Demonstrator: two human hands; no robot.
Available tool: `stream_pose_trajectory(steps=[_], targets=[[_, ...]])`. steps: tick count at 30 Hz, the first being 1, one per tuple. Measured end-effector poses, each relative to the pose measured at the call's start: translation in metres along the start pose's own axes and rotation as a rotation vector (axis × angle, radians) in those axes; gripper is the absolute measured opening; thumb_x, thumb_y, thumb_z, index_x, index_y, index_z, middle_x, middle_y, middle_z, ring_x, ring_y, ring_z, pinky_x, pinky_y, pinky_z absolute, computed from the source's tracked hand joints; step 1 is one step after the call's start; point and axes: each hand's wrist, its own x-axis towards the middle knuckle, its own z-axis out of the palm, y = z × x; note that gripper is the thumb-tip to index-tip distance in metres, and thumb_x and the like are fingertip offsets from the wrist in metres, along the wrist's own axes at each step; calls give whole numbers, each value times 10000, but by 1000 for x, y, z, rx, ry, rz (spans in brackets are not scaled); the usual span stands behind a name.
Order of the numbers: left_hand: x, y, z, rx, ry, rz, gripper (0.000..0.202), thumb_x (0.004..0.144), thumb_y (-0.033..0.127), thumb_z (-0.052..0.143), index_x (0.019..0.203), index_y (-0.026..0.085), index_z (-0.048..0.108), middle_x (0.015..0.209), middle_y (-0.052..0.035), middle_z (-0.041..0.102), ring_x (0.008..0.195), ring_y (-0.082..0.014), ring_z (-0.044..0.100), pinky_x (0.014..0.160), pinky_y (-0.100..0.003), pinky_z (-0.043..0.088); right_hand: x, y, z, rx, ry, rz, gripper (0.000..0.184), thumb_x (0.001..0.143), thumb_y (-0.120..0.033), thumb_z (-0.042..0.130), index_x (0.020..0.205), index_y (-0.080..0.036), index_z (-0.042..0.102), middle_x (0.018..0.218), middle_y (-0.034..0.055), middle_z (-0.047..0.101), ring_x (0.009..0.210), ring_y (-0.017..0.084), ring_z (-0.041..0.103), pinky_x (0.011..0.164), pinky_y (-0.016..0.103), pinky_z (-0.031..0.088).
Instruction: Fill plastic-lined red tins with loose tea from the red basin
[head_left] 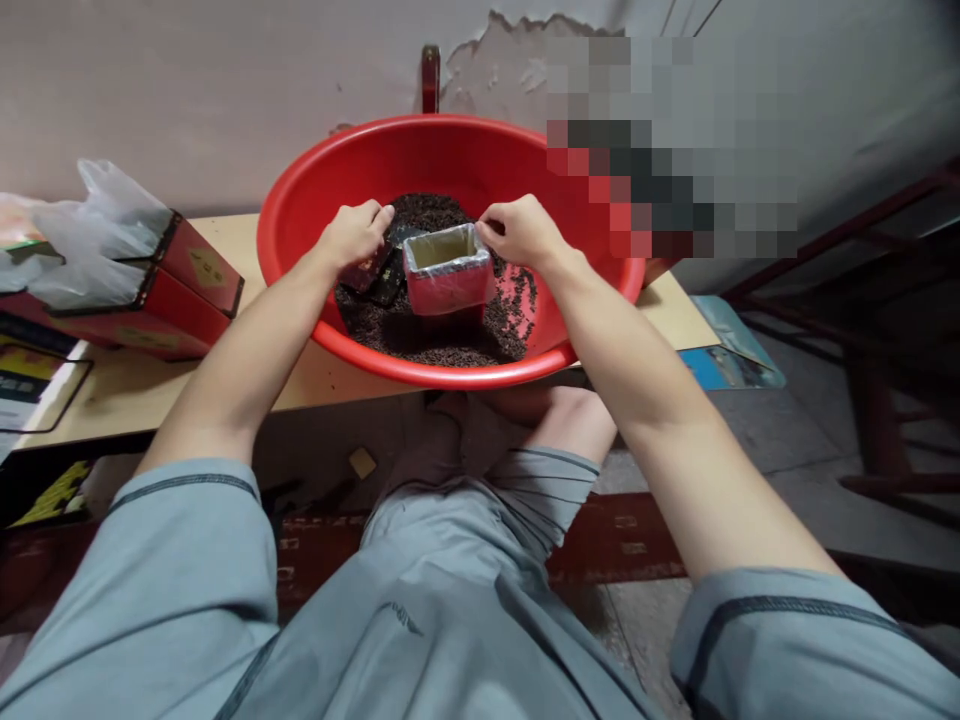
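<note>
Red container (450,287) hides part of the dark granules (442,350).

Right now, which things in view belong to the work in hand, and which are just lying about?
Apparently in use:
lined red container, at the right hand
dark patterned pieces, at the left hand
dark loose grains
red basin
perhaps the plastic-lined red boxes, left

Seemingly lying about:
blue printed sheet, right
yellowish piece on the floor

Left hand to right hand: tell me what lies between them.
In the head view, an open, plastic-lined red box lies between the left hand and the right hand; a dark, gold-marked piece shows between the box and the left hand.
</note>
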Motion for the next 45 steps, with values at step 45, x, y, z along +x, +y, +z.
stream_pose_trajectory(steps=[45], targets=[[41,61,0,556,-610,444,346,889,93,588,1165,104,795,1089,-215,802,991,-318,785,763,-338,596,103,79,127,195,-458,98,967,756,-576,876,1551,-175,501,1577,224,498,1439,383,530,1226,493,391]])
